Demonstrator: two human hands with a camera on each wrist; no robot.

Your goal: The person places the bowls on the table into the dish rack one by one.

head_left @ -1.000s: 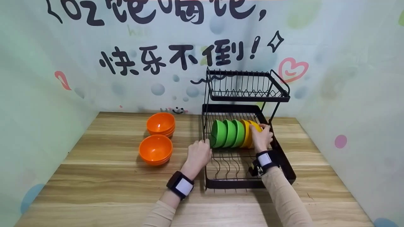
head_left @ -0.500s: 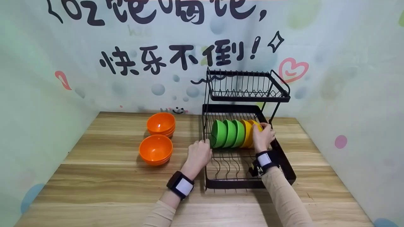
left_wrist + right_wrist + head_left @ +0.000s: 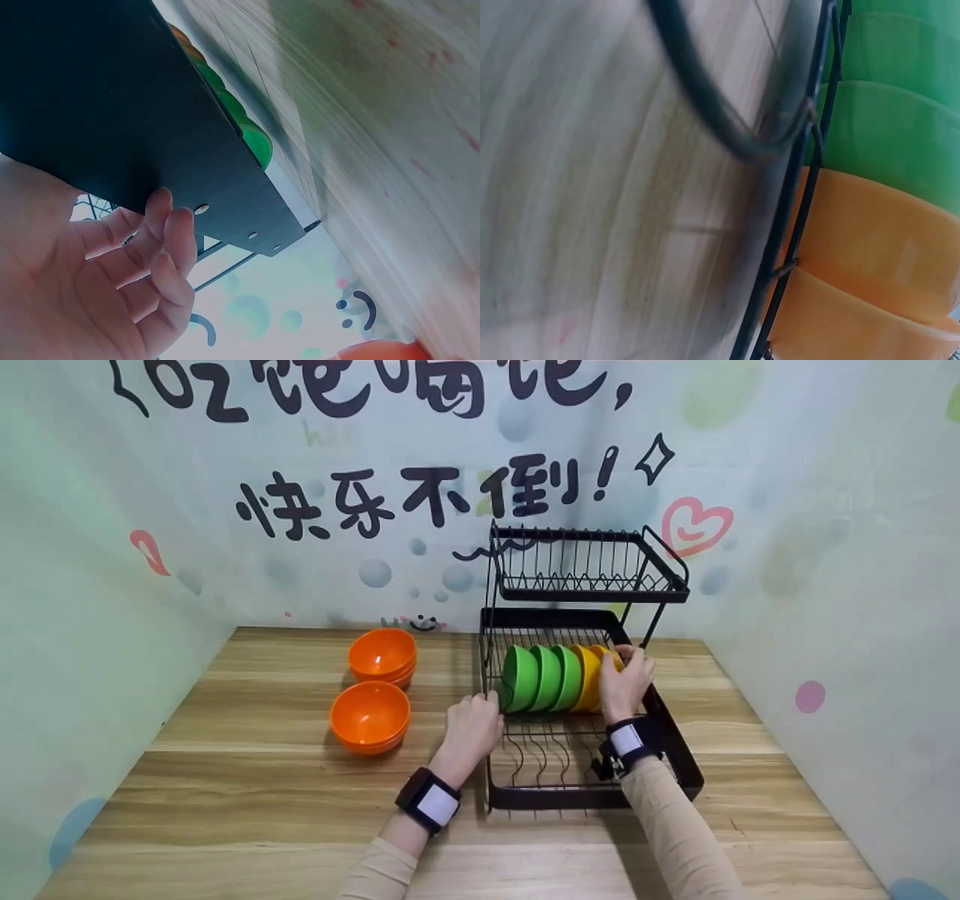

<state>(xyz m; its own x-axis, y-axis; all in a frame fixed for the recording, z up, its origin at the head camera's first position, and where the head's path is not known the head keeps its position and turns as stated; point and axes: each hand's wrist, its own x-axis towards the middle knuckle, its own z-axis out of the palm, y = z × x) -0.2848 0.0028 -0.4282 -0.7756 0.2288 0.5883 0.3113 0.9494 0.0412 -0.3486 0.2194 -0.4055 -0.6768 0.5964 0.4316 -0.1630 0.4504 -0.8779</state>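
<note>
A black two-tier dish rack [image 3: 559,796] stands on the wooden table. On its lower tier, several bowls sit on edge in a row: green bowls [image 3: 519,679] at the left, two yellow bowls [image 3: 587,679] at the right. My left hand [image 3: 474,725] grips the rack's left side, its fingers curled over the rim in the left wrist view. At the row's right end, my right hand [image 3: 626,690] holds the outer yellow bowl [image 3: 847,322] between thumb and fingers, partly hiding it. The right wrist view shows the bowls against the rack wires, without the hand.
Two stacks of orange bowls stand on the table left of the rack, a front stack [image 3: 370,716] and a back stack [image 3: 382,655]. The wire upper tier [image 3: 592,595] overhangs the rear of the rack. A printed backdrop [image 3: 300,577] closes off the back.
My right hand has shifted slightly to the right, and its fingers look a little more spread at the outer yellow bowl. The left hand, the rack and the bowls have not visibly moved.
</note>
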